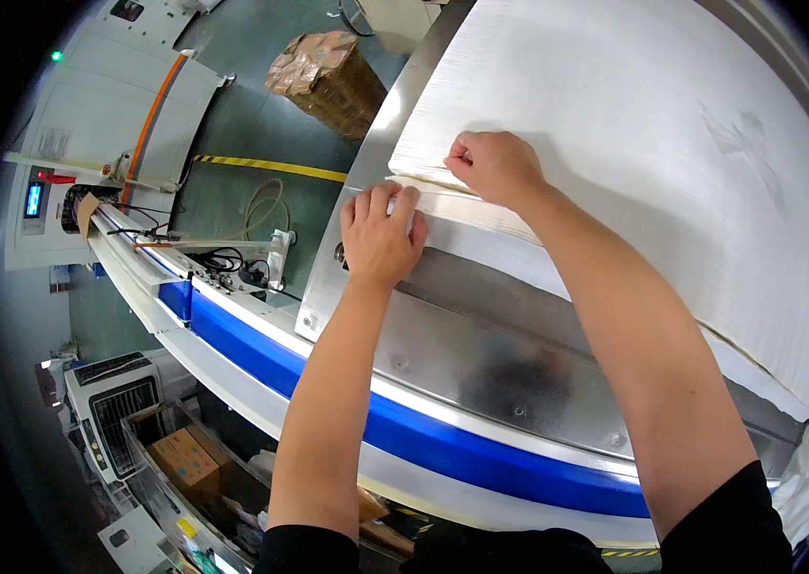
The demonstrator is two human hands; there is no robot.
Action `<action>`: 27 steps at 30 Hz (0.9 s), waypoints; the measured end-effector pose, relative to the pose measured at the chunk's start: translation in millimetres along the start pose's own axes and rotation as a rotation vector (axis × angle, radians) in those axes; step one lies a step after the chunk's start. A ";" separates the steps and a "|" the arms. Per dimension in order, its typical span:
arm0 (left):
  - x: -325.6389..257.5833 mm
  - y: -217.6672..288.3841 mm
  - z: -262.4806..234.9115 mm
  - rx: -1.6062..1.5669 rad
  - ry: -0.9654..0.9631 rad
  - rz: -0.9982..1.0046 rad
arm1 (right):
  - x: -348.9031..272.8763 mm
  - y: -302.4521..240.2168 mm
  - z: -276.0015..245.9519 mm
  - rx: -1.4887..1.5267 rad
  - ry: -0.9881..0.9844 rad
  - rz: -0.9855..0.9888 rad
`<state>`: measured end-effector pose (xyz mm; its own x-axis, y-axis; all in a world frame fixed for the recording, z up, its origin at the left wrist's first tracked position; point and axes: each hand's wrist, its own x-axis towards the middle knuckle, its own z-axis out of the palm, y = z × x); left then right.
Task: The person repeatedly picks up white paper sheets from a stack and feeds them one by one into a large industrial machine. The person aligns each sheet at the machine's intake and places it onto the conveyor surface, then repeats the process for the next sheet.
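Note:
A broad stack of thin white sheets (pixel 605 124) lies on a metal table. Along its near edge, a lower bundle of cream-white layers (pixel 481 212) sticks out. My left hand (pixel 383 232) rests at the near left corner of this bundle, its fingers a little apart and bent over the corner, the thumb beside the front edge. Just right of it, my right hand (pixel 498 167) lies on top of the stack near its left end. The fingers of that hand are curled in with the thumb against them; whatever may be between them is hidden.
The metal tabletop (pixel 481 359) has a blue band (pixel 481 469) along its near side. A taped brown carton (pixel 333 81) stands on the green floor at far left. White machinery (pixel 103 115), cables (pixel 223 258) and a bin with a cardboard box (pixel 185 461) are on the left.

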<state>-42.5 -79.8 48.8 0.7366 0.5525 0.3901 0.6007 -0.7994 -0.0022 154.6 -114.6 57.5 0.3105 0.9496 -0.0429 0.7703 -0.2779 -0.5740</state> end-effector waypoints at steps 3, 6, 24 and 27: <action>-5.6 -5.4 -5.5 -0.005 -0.020 0.051 | -16.9 -4.9 -4.7 0.152 0.031 -0.076; -4.6 -18.9 -12.3 -0.022 -0.103 0.197 | -79.5 -0.8 -7.4 0.095 0.116 -0.184; 64.0 31.4 2.1 0.694 -1.003 0.250 | -565.3 394.3 -248.5 -0.642 0.410 0.773; 55.7 -6.9 26.6 0.844 -0.942 0.219 | -602.6 433.0 -280.8 -0.649 0.264 0.924</action>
<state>2.7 -37.2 46.1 0.5713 0.6584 -0.4901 0.1952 -0.6890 -0.6980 457.4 -848.0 64.4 0.9517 0.3068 -0.0106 0.3059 -0.9448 0.1178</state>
